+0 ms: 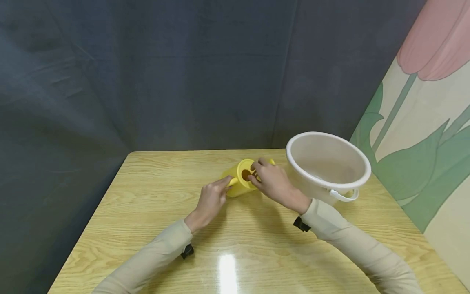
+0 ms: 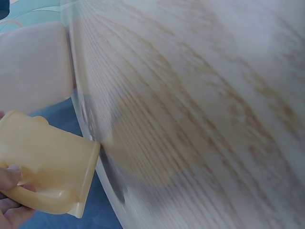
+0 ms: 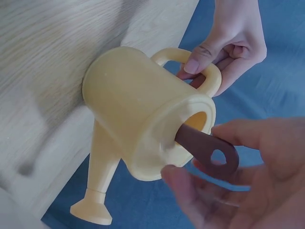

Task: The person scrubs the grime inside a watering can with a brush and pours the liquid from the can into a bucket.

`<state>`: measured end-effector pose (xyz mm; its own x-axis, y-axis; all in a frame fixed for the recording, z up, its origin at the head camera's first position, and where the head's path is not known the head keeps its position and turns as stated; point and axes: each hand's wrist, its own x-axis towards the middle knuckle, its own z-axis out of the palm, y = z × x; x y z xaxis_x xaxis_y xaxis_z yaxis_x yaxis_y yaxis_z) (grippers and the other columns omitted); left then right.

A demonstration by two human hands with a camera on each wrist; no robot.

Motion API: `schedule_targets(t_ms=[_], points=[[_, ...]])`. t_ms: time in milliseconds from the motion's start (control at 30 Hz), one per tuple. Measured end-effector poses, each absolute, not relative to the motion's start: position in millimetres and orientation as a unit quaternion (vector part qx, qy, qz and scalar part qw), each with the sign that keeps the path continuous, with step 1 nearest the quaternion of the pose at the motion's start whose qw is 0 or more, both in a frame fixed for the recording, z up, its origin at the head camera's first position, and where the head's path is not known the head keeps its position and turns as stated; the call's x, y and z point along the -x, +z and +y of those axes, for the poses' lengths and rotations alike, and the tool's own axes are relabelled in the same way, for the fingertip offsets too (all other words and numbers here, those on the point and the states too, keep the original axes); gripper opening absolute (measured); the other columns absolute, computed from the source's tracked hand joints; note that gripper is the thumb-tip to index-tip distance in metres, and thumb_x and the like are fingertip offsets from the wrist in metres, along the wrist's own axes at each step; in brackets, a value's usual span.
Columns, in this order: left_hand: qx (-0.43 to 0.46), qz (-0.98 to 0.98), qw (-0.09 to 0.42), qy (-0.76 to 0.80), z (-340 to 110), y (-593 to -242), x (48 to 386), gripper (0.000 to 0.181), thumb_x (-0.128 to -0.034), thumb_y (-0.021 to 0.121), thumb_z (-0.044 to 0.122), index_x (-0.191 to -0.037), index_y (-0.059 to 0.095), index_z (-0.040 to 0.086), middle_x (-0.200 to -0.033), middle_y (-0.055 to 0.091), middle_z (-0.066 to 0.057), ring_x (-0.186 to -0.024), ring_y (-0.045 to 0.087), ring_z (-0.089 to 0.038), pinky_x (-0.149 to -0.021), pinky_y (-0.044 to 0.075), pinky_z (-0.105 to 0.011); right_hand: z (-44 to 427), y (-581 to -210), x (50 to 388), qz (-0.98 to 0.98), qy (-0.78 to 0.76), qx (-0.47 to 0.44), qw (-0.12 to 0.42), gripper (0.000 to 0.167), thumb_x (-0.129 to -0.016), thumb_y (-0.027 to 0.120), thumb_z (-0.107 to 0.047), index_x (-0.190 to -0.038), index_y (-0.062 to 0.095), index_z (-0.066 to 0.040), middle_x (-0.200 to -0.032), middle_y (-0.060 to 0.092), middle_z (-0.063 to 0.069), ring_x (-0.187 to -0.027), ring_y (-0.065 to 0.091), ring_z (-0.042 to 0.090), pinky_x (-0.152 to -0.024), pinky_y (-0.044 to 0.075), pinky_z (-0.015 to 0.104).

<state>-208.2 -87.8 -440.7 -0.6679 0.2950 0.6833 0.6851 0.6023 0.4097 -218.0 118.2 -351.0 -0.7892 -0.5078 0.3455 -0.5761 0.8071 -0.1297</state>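
Observation:
A yellow watering can point(image 1: 235, 192) stands tilted near the table's far side, its open top turned toward me. The left hand point(image 1: 211, 202) grips the can's looped handle point(image 3: 214, 78), thumb over it. Out of the can's opening sticks a brown handle point(image 3: 207, 148) with a hole near its end; the part inside the can is hidden. My right hand point(image 1: 273, 181) has its curled fingers around that brown handle, the index finger at its upper edge, other fingers behind it. In the right wrist view, the thumb tip lies slightly apart from it. The spout point(image 3: 102, 162) points away from the left hand.
A large white bucket point(image 1: 327, 185) with a white side handle point(image 1: 344, 197) stands right of the watering can, close to the right hand. Dark blue cloth point(image 1: 202, 81) hangs behind the wooden table point(image 1: 154, 183). A wall painted with tulips point(image 1: 422, 163) borders the right side.

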Motion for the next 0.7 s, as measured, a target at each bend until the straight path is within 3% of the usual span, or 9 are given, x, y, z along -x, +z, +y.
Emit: schedule_targets(t_ms=[167,400,700], points=[[0.287,-0.849,0.284,-0.341,-88.0,-440.9,209.0,0.032,-0.0855,0.071,-0.008,-0.117,0.069,-0.001,-0.11,0.07,-0.019,-0.089,0.073,-0.028,-0.074,0.06,-0.029,120.7,-352.9,220.0,-0.946,0.111,-0.259,0.157,0.028,-0.091,0.073,-0.024,-0.098,0.064,0.0,-0.086,0.063,0.01,-0.063,0.062,0.027,-0.051,0.052,0.044],[0.288,-0.849,0.284,-0.34,-88.0,-439.5,208.2,0.033,-0.0851,0.072,-0.007,-0.117,0.069,-0.002,-0.111,0.07,-0.02,-0.092,0.072,-0.029,-0.076,0.06,-0.03,119.8,-355.0,223.9,-0.943,0.149,-0.253,0.156,0.017,-0.09,0.068,-0.016,-0.096,0.063,0.0,-0.074,0.065,0.006,-0.056,0.057,0.019,-0.045,0.048,0.036],[0.294,-0.847,0.292,-0.332,-86.3,-440.2,208.2,0.032,-0.0853,0.072,-0.008,-0.117,0.068,-0.003,-0.109,0.07,-0.02,-0.09,0.073,-0.029,-0.074,0.06,-0.03,114.3,-363.2,227.6,-0.939,0.179,-0.237,0.175,0.008,-0.091,0.066,-0.009,-0.095,0.063,-0.003,-0.068,0.062,0.005,-0.05,0.051,0.017,-0.041,0.046,0.035]])
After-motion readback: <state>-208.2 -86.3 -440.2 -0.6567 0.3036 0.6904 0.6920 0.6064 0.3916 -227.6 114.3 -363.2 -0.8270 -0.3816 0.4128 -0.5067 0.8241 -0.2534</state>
